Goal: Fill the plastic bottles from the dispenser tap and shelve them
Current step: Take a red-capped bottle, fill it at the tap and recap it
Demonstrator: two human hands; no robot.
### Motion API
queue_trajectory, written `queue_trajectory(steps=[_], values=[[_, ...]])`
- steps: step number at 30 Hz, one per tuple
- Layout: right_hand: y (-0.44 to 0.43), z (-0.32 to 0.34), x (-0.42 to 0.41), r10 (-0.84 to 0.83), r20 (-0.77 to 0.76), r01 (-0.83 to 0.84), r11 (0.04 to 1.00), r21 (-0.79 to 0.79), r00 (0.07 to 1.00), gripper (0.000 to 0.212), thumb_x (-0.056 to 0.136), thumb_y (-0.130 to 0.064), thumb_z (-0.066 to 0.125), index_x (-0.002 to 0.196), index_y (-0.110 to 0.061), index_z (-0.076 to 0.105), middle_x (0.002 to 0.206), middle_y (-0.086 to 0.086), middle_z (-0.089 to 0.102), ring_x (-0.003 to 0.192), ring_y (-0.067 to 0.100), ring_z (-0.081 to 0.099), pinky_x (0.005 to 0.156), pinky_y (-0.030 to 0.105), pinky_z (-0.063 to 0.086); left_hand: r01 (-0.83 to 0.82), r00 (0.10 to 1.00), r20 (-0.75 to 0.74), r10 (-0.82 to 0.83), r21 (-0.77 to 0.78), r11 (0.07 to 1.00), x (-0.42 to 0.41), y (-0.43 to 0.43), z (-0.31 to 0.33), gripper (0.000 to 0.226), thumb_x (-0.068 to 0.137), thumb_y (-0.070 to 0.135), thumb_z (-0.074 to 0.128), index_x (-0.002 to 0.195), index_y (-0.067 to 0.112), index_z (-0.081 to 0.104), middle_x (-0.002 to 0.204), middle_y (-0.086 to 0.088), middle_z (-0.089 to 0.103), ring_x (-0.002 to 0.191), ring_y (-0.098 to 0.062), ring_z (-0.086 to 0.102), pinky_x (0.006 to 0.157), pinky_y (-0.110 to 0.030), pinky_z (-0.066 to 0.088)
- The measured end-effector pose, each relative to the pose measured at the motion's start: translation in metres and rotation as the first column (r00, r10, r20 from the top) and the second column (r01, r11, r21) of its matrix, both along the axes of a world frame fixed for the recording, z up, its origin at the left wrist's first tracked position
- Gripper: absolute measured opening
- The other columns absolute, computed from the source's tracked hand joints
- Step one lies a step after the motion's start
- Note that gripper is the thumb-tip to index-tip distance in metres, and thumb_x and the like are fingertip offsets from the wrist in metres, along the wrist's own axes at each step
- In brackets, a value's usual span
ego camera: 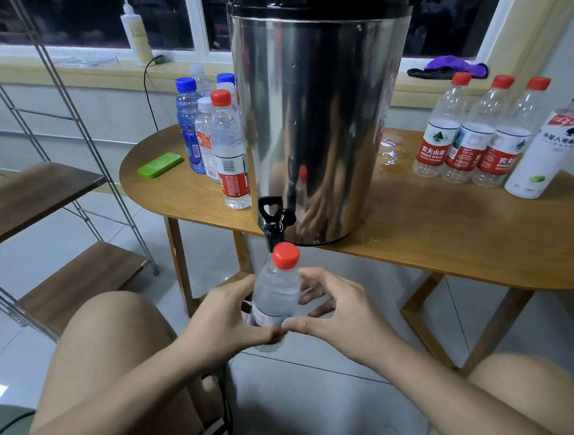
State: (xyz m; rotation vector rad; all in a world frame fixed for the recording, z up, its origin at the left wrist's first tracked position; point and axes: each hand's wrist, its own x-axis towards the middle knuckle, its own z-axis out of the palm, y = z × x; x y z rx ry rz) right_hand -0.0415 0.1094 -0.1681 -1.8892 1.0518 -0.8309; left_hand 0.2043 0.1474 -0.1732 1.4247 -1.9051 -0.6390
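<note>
You hold the bottle (274,295) in the air just in front of the front edge of the desk (449,230), its red cap (286,255) directly under the tap (273,223). The dispenser (314,116) stands at that front edge so the tap hangs out over it, which leaves room for a bottle below.

Your left hand (226,312) grips the bottle around the middle, fingers clamped on it, so it stays upright. Your right hand (336,310) is beside it with the fingers apart and loosely curved. Only the thumb tip seems to touch the bottle low down, though the view is not clear there. I judge this hand is placed for the cap, to turn it or to let it go.

The bottle is clear plastic with a label low on its body, and the cap is on. I cannot tell how full it is.

Three red-capped bottles (470,135) stand in a row toward the right end of the desk, probably waiting. A mixed group (222,143) stands left of the dispenser. The shelf (22,203) is on your left.
</note>
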Motion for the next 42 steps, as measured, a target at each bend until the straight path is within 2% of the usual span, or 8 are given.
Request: queue_trajectory(steps=[5,8,12,18,29,35,39,42], values=[[-0.008,-0.005,-0.009,-0.032,-0.015,0.032,0.999,0.025,0.999,0.046,0.088,-0.047,0.088,0.129,-0.043,0.069,0.113,-0.021,0.073,0.106,0.009,0.072,0.085,0.034,0.062,-0.252,0.950,-0.193,0.245,-0.012,0.968,0.034,0.002,0.025,0.052,0.069,0.055,0.097,0.109,0.032,0.074,0.099,0.019,0.080,0.087,-0.002,0.075,0.077,-0.025,0.061],[-0.013,-0.009,-0.012,-0.025,-0.050,0.026,0.999,0.023,0.998,0.038,0.092,-0.043,0.084,0.127,-0.042,0.070,0.112,-0.018,0.073,0.104,0.008,0.072,0.084,0.032,0.061,-0.378,0.892,-0.279,0.356,-0.024,0.926,0.054,-0.013,0.041,0.050,0.074,0.053,0.096,0.114,0.032,0.073,0.104,0.018,0.081,0.093,-0.003,0.077,0.085,-0.036,0.063],[-0.019,-0.015,-0.013,-0.016,-0.148,0.016,1.000,-0.003,0.989,0.037,0.094,-0.039,0.083,0.128,-0.036,0.069,0.109,-0.014,0.073,0.101,0.006,0.070,0.083,0.023,0.057,-0.454,0.828,-0.400,0.393,-0.067,0.889,0.071,-0.047,0.070,0.051,0.080,0.043,0.094,0.125,0.029,0.073,0.112,0.014,0.081,0.102,-0.005,0.076,0.091,-0.035,0.060],[-0.026,-0.024,-0.013,-0.013,-0.195,0.014,1.000,0.004,0.981,0.034,0.094,-0.036,0.082,0.126,-0.035,0.070,0.107,-0.012,0.073,0.098,0.006,0.070,0.079,0.013,0.050,-0.545,0.790,-0.391,0.473,-0.092,0.833,0.093,-0.114,0.083,0.055,0.077,0.045,0.097,0.125,0.030,0.074,0.111,0.015,0.080,0.102,-0.004,0.076,0.095,-0.043,0.064],[-0.031,-0.031,-0.019,0.001,-0.217,0.005,1.000,0.026,0.976,0.035,0.093,-0.039,0.083,0.125,-0.039,0.069,0.107,-0.013,0.072,0.095,0.006,0.072,0.078,0.017,0.053,-0.566,0.801,-0.281,0.529,-0.065,0.822,0.105,-0.167,0.083,0.061,0.078,0.055,0.093,0.129,0.033,0.068,0.119,0.014,0.076,0.112,-0.011,0.072,0.104,-0.049,0.060],[-0.036,-0.027,-0.027,-0.048,-0.202,0.047,0.999,-0.006,0.978,0.032,0.094,-0.037,0.083,0.123,-0.037,0.070,0.105,-0.014,0.072,0.096,0.005,0.071,0.081,0.021,0.056,-0.612,0.750,-0.355,0.558,-0.053,0.789,0.100,-0.147,0.069,0.081,0.071,0.058,0.098,0.137,0.035,0.058,0.129,0.015,0.072,0.117,-0.006,0.070,0.102,-0.045,0.061],[-0.040,-0.019,-0.035,-0.126,-0.135,0.121,0.992,-0.040,0.983,0.027,0.093,-0.033,0.084,0.118,-0.035,0.073,0.100,-0.015,0.075,0.091,0.005,0.072,0.082,0.019,0.056,-0.578,0.774,-0.352,0.527,-0.051,0.815,0.079,-0.114,0.057,0.065,0.078,0.049,0.097,0.128,0.030,0.059,0.121,0.011,0.070,0.108,-0.009,0.070,0.091,-0.037,0.061],[-0.045,-0.012,-0.043,-0.220,-0.055,0.218,0.975,-0.053,0.974,0.024,0.091,-0.029,0.086,0.112,-0.033,0.075,0.096,-0.014,0.077,0.085,0.008,0.073,0.083,0.025,0.058,-0.477,0.838,-0.310,0.449,-0.019,0.879,0.061,-0.092,0.042,0.035,0.088,0.036,0.091,0.113,0.027,0.068,0.103,0.008,0.075,0.095,-0.009,0.072,0.086,-0.035,0.060]])
